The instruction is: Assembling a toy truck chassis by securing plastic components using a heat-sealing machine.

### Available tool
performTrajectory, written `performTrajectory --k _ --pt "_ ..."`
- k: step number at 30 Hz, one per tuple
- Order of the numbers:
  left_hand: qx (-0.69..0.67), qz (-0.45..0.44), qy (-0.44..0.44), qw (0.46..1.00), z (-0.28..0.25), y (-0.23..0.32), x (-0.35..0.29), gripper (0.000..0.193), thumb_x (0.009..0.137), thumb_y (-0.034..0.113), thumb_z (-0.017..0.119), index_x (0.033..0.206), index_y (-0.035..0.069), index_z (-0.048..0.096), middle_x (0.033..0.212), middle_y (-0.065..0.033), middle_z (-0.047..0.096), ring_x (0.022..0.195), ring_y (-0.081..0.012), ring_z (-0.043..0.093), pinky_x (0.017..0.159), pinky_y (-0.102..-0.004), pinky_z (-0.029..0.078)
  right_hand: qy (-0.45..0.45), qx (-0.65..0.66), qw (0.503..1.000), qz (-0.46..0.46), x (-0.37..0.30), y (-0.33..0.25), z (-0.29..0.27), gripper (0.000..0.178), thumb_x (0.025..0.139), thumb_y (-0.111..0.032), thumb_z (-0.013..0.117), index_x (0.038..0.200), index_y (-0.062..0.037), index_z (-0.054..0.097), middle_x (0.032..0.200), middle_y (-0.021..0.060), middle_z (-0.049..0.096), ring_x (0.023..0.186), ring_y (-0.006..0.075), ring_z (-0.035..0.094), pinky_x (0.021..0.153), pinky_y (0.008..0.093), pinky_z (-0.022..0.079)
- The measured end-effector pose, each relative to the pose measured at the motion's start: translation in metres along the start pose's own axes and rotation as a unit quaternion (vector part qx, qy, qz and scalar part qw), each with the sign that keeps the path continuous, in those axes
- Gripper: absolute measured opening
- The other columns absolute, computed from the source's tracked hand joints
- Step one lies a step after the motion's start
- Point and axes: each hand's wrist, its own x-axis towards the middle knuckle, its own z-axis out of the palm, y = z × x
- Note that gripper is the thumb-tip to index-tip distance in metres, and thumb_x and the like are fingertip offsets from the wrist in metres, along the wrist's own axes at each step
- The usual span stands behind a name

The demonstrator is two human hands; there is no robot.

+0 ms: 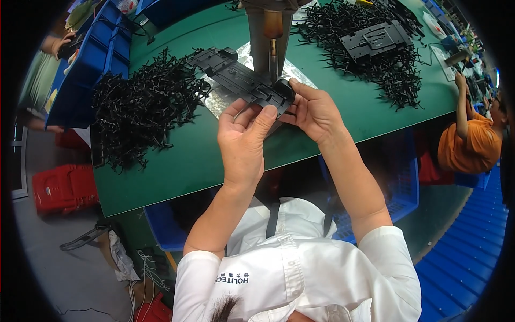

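At the near right end of the black plastic part (238,78), the left hand (244,131) pinches its near edge with the thumb on top, while the right hand (316,110) grips the corner just beside it, thumb against the raised arch. From them the long axis runs away to the far left, over the silver plate (298,74), its far end unsupported by fingers; the machine's tip (273,53) points down beside the right thumb, nearer that hand, contact uncertain.
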Motion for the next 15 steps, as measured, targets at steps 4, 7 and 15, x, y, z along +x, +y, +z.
performTrajectory --k 4,7,15 --pt "0.003 -0.002 0.003 1.000 0.0010 0.0011 0.0006 0.066 0.075 0.006 0.073 0.120 -0.010 0.028 0.112 -0.0218 0.049 0.102 -0.0214 0.053 0.087 -0.0302 0.048 0.000 0.003 1.000 0.001 -0.0004 -0.0008 0.0021 0.021 0.091 -0.025 0.052 0.096 -0.0058 0.058 0.085 0.0063 0.065 0.078 0.0164 0.063 0.074 0.0373 0.052" --pt "0.004 -0.002 0.003 1.000 0.0012 0.0001 0.0007 0.065 0.075 0.006 0.073 0.120 -0.010 0.029 0.112 -0.0216 0.050 0.101 -0.0210 0.053 0.086 -0.0300 0.048 0.004 0.005 1.000 0.003 -0.0006 -0.0010 0.0017 0.021 0.091 -0.025 0.052 0.096 -0.0058 0.058 0.085 0.0062 0.065 0.078 0.0164 0.063 0.074 0.0374 0.052" --pt "0.003 -0.005 0.002 1.000 0.0035 0.0002 0.0014 0.065 0.075 0.007 0.074 0.119 -0.008 0.030 0.111 -0.0203 0.050 0.100 -0.0207 0.054 0.086 -0.0294 0.048 0.000 0.012 1.000 0.001 0.0018 -0.0008 -0.0015 0.020 0.091 -0.024 0.051 0.096 -0.0057 0.057 0.085 0.0073 0.065 0.077 0.0167 0.063 0.072 0.0374 0.053"
